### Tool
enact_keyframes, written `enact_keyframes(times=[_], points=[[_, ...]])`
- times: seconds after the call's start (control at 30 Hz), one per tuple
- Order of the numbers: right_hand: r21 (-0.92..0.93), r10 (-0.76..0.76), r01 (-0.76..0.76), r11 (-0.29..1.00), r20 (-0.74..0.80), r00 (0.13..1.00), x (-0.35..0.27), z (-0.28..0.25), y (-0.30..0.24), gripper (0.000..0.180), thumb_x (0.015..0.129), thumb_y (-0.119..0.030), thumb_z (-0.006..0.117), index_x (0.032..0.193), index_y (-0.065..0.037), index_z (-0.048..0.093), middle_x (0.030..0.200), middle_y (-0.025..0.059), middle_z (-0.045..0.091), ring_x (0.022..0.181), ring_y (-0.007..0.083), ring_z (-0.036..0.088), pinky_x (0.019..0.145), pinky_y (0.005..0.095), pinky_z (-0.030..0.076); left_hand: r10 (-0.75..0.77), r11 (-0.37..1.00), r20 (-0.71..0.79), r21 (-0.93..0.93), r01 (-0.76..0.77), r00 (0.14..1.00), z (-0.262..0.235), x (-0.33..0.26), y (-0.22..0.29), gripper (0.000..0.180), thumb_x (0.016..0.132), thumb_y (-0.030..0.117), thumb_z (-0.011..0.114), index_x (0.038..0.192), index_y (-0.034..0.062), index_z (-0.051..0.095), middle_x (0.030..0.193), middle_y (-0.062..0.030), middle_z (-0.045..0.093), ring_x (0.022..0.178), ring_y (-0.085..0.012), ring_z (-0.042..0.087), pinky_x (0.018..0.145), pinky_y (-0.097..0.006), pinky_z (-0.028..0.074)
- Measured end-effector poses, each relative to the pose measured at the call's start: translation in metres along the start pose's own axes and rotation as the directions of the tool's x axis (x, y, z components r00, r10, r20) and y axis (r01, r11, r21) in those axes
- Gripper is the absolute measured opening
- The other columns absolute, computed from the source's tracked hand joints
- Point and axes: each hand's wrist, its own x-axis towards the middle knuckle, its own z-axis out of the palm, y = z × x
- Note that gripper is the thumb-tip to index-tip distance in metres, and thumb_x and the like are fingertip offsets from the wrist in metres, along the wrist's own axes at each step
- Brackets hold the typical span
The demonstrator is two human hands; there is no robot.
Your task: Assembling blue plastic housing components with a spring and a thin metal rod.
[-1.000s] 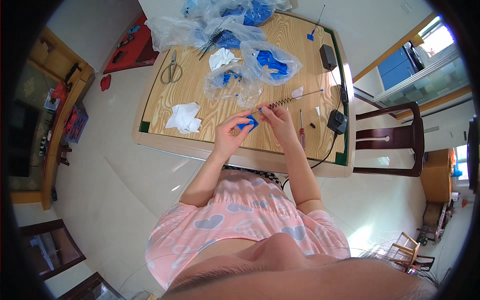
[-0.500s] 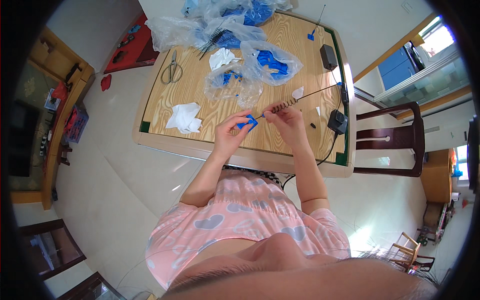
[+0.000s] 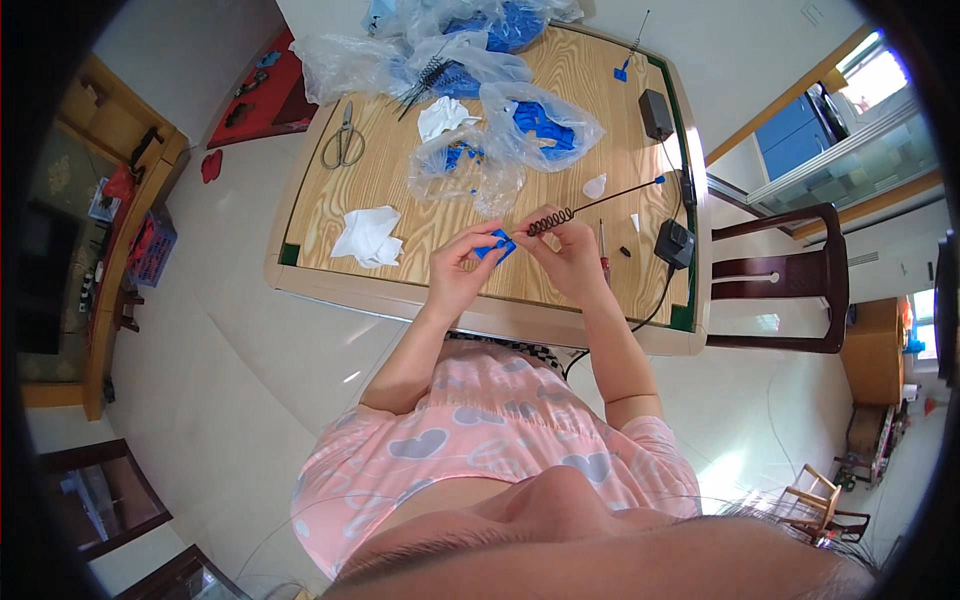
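Note:
My left hand (image 3: 459, 262) pinches a small blue plastic block (image 3: 508, 244) near the front of the table. Close on its right, my right hand (image 3: 566, 260) is closed on a thin black wire with a coiled spring section (image 3: 550, 221). The near end of this coiled wire points at the block; the fingers hide whether the two touch. From the coil the straight part runs out to the right and ends in a blue tip (image 3: 660, 180). A screwdriver with a red handle (image 3: 605, 268) lies beside my right wrist.
Clear bags of blue parts (image 3: 545, 128) spread over the table's far side, with black coiled wires (image 3: 430, 75) among them. Scissors (image 3: 344, 145) and white crumpled paper (image 3: 368, 237) lie left. Black boxes (image 3: 675, 243) with cables line the right edge. A similar blue-based wire (image 3: 621, 74) stands far right.
My right hand has shifted its grip, and the coiled wire has moved left toward the blue block. The screwdriver by my right wrist has come into view. My left hand stays put.

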Motion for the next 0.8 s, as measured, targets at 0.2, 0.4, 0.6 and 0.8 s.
enact_keyframes(times=[0.2,0.4,0.6,0.8], points=[[-0.047,-0.022,0.023,0.999,0.017,1.0,0.002,0.0,0.002,0.007,0.081,0.0,0.068,0.087,0.0,0.065,0.085,0.0057,0.064,0.077,0.0147,0.058,0.071,0.0285,0.046,0.021,1.0,-0.002,0.003,-0.021,1.0,0.0,0.0,-0.003,0.019,0.079,-0.004,0.069,0.096,0.0036,0.069,0.116,-0.0139,0.065,0.093,-0.0129,0.064,0.07,-0.021,0.05],[-0.191,-0.107,0.125,0.974,0.105,0.989,0.014,0.0,-0.016,0.011,0.079,-0.004,0.069,0.087,0.0,0.064,0.084,0.0108,0.06,0.077,0.0255,0.06,0.067,0.0336,0.047,-0.004,1.0,0.012,0.03,0.004,1.0,-0.005,0.002,-0.002,0.018,0.08,-0.004,0.068,0.096,0.0034,0.069,0.116,-0.0135,0.065,0.092,-0.013,0.064,0.069,-0.021,0.05],[-0.268,-0.219,0.285,0.92,0.25,0.943,0.03,-0.001,-0.023,0.012,0.077,-0.006,0.067,0.082,0.0,0.058,0.081,0.0138,0.055,0.079,0.034,0.055,0.067,0.0402,0.045,0.018,1.0,-0.021,-0.015,-0.018,1.0,-0.006,0.004,-0.004,0.018,0.08,-0.003,0.068,0.097,0.0023,0.069,0.117,-0.0134,0.065,0.093,-0.0129,0.064,0.069,-0.021,0.051],[-0.276,-0.213,0.291,0.916,0.282,0.936,0.035,0.0,-0.029,0.012,0.078,-0.006,0.066,0.083,-0.001,0.057,0.08,0.0135,0.055,0.079,0.0342,0.055,0.068,0.0403,0.045,-0.027,0.996,-0.044,-0.081,0.023,0.999,-0.006,0.005,0.003,0.018,0.081,-0.004,0.068,0.098,0.0012,0.069,0.118,-0.014,0.063,0.097,-0.014,0.063,0.072,-0.022,0.052]])
